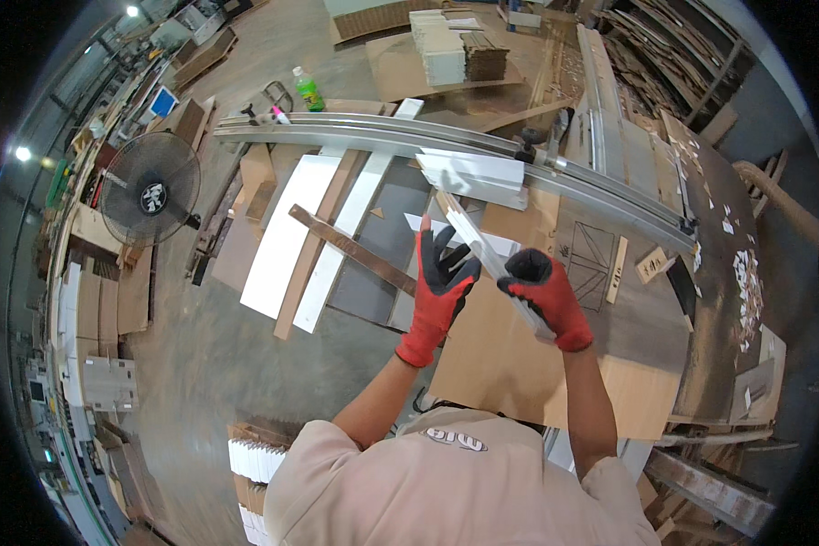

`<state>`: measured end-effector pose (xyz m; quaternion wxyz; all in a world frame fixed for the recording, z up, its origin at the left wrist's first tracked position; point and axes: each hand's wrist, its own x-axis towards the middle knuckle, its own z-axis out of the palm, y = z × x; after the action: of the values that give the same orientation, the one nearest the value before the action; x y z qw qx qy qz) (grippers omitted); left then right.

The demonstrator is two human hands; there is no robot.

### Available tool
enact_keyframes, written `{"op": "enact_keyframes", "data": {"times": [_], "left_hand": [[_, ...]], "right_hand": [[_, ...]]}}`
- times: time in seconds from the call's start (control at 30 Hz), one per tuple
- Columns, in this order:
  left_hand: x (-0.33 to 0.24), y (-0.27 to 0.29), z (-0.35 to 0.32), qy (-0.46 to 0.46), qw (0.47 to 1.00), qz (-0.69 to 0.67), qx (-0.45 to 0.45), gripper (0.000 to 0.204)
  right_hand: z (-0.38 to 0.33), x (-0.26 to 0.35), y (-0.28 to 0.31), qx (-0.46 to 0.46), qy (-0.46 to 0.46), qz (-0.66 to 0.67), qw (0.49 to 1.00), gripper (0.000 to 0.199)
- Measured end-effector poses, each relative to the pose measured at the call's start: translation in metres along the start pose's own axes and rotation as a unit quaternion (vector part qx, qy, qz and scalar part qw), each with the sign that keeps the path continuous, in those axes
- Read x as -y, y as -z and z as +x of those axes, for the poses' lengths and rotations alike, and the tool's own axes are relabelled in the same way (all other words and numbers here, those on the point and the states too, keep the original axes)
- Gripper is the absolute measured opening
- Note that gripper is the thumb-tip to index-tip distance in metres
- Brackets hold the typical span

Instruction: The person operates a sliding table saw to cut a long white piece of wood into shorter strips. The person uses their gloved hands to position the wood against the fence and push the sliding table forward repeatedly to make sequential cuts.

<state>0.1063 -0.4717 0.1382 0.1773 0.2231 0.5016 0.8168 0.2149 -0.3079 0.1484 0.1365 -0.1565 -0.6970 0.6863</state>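
A thin bundle of long white strips [470,235] slants over the worktable, tilted from upper left to lower right. My right hand [551,296], in a red and black work glove, is closed around its lower part. My left hand [439,296], gloved the same way, is beside the bundle on its left with fingers spread. Whether its thumb side touches the strips I cannot tell. Beyond the hands, a stack of white boards [473,176] lies against the metal rail. Beneath the hands is a light brown board [491,355].
A long metal rail [373,130] crosses the table's far side. To the left lie a white panel [291,227] and a brown metal bar [350,247]. A fan [150,188] stands further left. Small wooden pieces [651,264] and white scraps [746,291] are at right.
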Motion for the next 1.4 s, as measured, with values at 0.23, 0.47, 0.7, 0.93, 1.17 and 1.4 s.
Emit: {"op": "enact_keyframes", "data": {"times": [0.23, 0.47, 0.7, 0.93, 1.17, 1.4], "left_hand": [[-0.032, -0.034, 0.003, 0.092, 0.992, 0.019, 0.089, 0.073], [-0.036, -0.048, -0.011, 0.096, 0.987, 0.047, 0.117, 0.065], [-0.051, -0.069, -0.020, 0.106, 0.990, 0.032, 0.086, 0.060], [-0.052, -0.064, -0.027, 0.091, 0.987, 0.081, 0.101, 0.050], [-0.052, -0.060, -0.028, 0.106, 0.984, 0.082, 0.119, 0.047], [-0.052, -0.058, -0.029, 0.124, 0.983, 0.063, 0.123, 0.044]], "right_hand": [[-0.078, 0.024, -0.001, -0.062, -0.081, 0.087, 0.991, 0.028], [-0.107, 0.018, -0.003, -0.085, -0.069, 0.134, 0.985, 0.027], [-0.119, 0.019, -0.007, -0.084, -0.083, 0.217, 0.969, 0.028], [-0.128, 0.012, -0.008, -0.089, -0.057, 0.226, 0.968, 0.026], [-0.133, 0.015, -0.014, -0.120, -0.055, 0.199, 0.971, 0.025], [-0.136, 0.028, -0.018, -0.116, -0.067, 0.167, 0.977, 0.026]]}}
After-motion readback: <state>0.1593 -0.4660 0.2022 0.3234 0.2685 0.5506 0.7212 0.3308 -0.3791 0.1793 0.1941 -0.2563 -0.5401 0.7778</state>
